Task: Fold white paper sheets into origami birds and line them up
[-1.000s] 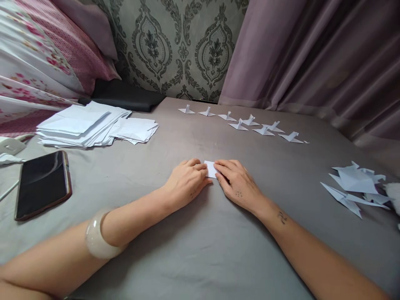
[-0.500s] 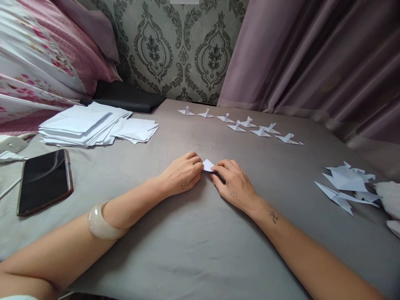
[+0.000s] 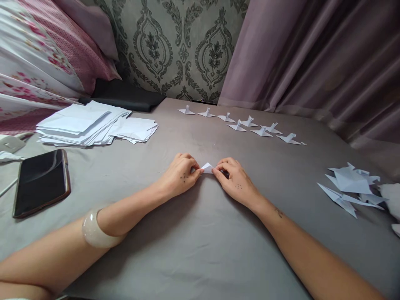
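A small folded piece of white paper (image 3: 207,168), with a pointed top, sits low over the grey cloth (image 3: 200,233) between my hands. My left hand (image 3: 184,175) pinches its left corner between thumb and fingers. On the opposite side, the thumb and forefinger of my right hand (image 3: 234,179) are closed on the right corner. The paper's middle shows; its two ends are hidden by my fingertips.
Several small folded paper birds (image 3: 262,131) stand in rows at the back. Stacked white paper sheets (image 3: 75,121) lie at the left, near a phone (image 3: 42,183) and a black flat item (image 3: 125,96). Larger folded paper pieces (image 3: 350,179) are heaped at the right.
My hands have drawn slightly apart, from over the paper to its two corners, so more of it shows. The fingers of both hands have shifted into a thumb-and-finger pinch.
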`<state>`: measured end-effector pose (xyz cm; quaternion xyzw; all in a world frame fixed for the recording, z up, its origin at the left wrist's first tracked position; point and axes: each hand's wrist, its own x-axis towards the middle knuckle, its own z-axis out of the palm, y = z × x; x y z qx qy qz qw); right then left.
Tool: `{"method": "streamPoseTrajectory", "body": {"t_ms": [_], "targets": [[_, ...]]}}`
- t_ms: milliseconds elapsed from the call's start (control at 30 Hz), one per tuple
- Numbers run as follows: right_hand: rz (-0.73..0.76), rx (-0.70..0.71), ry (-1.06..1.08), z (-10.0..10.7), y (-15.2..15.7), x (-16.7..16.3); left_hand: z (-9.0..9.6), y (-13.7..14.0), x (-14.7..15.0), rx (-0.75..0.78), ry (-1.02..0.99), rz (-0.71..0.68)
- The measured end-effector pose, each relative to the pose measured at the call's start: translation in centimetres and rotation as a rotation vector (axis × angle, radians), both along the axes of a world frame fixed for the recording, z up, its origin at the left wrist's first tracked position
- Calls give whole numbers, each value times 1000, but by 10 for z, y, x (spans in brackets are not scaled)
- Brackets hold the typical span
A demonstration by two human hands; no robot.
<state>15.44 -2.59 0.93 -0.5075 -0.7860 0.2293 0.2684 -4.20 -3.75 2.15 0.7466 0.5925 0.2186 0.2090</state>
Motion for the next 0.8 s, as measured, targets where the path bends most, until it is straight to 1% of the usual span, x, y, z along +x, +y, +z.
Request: {"method": "streamPoseTrajectory", "body": {"t_ms": [67, 167, 400, 533, 633, 733, 800], "targets": [[-19, -31, 15, 1, 2, -1, -1, 2, 1, -23, -29, 33], [-62, -57, 25, 3, 4, -3, -2, 4, 2, -14, -38, 52], [-130, -27, 37, -1, 7, -5, -6, 6, 3, 48, -39, 49], [-146, -58, 30, 0, 8, -6, -7, 7, 2, 2, -73, 79], [-163, -89, 21, 1, 8, -7, -6, 8, 1, -30, -86, 76], [-162, -91, 26, 0, 10, -6, -2, 8, 2, -81, -53, 72], [-149, -78, 38, -1, 11, -5, 0, 7, 3, -85, -24, 80]]}}
